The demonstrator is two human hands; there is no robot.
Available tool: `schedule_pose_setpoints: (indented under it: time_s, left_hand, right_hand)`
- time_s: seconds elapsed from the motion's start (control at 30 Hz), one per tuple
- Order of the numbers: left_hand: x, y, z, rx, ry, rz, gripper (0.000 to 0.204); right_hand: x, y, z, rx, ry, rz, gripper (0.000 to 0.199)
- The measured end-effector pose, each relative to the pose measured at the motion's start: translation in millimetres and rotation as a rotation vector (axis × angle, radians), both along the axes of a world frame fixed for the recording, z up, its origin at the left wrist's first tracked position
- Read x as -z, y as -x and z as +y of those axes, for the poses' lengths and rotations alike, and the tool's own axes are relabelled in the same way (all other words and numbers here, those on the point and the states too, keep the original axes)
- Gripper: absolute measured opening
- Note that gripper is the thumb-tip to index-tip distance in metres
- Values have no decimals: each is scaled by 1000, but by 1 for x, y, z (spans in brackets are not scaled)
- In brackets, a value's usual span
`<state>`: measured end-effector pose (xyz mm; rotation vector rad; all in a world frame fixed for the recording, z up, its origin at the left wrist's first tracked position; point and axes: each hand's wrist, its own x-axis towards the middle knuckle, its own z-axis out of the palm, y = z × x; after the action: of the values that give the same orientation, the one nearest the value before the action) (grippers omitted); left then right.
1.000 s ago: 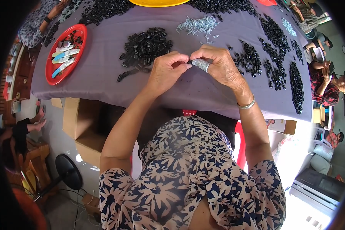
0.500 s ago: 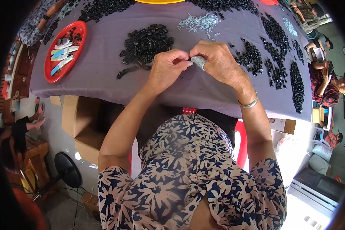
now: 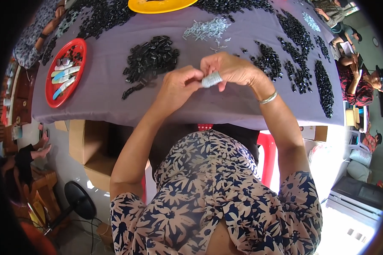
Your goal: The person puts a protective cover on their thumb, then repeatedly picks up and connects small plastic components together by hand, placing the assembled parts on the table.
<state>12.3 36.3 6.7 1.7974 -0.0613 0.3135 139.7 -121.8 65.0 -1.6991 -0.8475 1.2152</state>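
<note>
Both my hands meet above the near part of the purple-grey tablecloth. My left hand [image 3: 179, 88] is pinched, its fingertips pressed against a grey sleeve-like wrap [image 3: 212, 79]. That wrap appears to sit on the thumb of my right hand [image 3: 236, 71], whose fingers are bent around the same spot. Whatever small piece lies between the fingertips is hidden. Just left of the hands is a heap of small black tubular parts [image 3: 152, 58], with a few strays trailing toward me. Beyond the hands lies a pile of pale, thin pins [image 3: 206, 29].
At the left stands a red oval tray [image 3: 84, 55] with blue-and-white-handled tools [image 3: 66, 75]. A yellow plate [image 3: 161, 6] sits at the far edge. More black parts [image 3: 300, 32] spread along the right. Other people sit at both sides; a cardboard box [image 3: 83, 144] is under the table.
My hands have come slightly down and left in the picture. The right hand has turned, and the grey wrap now tilts the other way. The view has shifted a little.
</note>
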Motion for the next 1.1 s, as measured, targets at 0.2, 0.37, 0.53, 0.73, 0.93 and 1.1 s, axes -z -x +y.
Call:
schedule_pose_setpoints:
  time_s: [0.2, 0.37, 0.53, 0.73, 0.93, 1.1]
  left_hand:
    - [-2, 3, 4, 60, -353, -181, 24]
    - [-9, 6, 5, 109, -338, -73, 24]
    - [-6, 4, -2, 37, -220, -40, 21]
    - [-6, 3, 5, 79, -168, 40, 20]
    - [-10, -1, 7, 84, -294, 85, 20]
    - [-12, -1, 7, 94, -286, 72, 19]
  right_hand:
    - [6, 3, 1, 1, 65, -57, 20]
    - [2, 1, 7, -62, 125, -60, 17]
    - [-1, -1, 11, -103, 160, -46, 17]
    - [-5, 2, 16, -142, 218, -15, 20]
    - [-10, 3, 21, -187, 252, -163, 30]
    - [-14, 5, 19, -197, 264, -170, 32]
